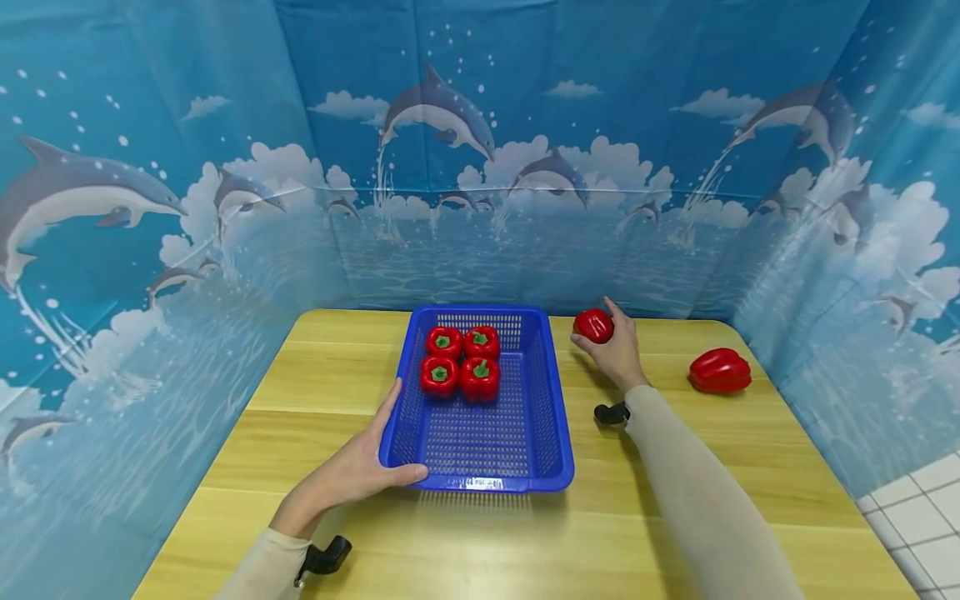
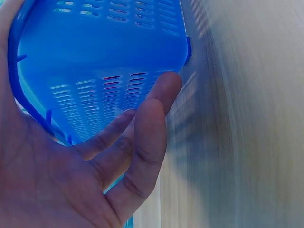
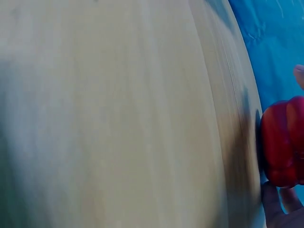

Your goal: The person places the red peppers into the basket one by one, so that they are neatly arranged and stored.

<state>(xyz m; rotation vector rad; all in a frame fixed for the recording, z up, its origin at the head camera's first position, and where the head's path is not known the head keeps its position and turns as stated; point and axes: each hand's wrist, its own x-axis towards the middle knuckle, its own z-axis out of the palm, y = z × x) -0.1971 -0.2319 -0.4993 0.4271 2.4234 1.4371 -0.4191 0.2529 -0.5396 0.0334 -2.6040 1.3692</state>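
A blue plastic basket stands on the table, several red bell peppers with green stems grouped in its far left part. My left hand grips the basket's near left corner, thumb at the front rim and fingers along the left side. In the left wrist view, the fingers of that hand lie against the perforated outer wall. To the right of the basket, near the table's far edge, my right hand holds another red bell pepper between thumb and fingers. That pepper is partly cut off in the right wrist view.
One more red bell pepper lies on its side near the table's right edge. The wooden table ends at a blue dolphin-print curtain that hangs behind it and along both sides.
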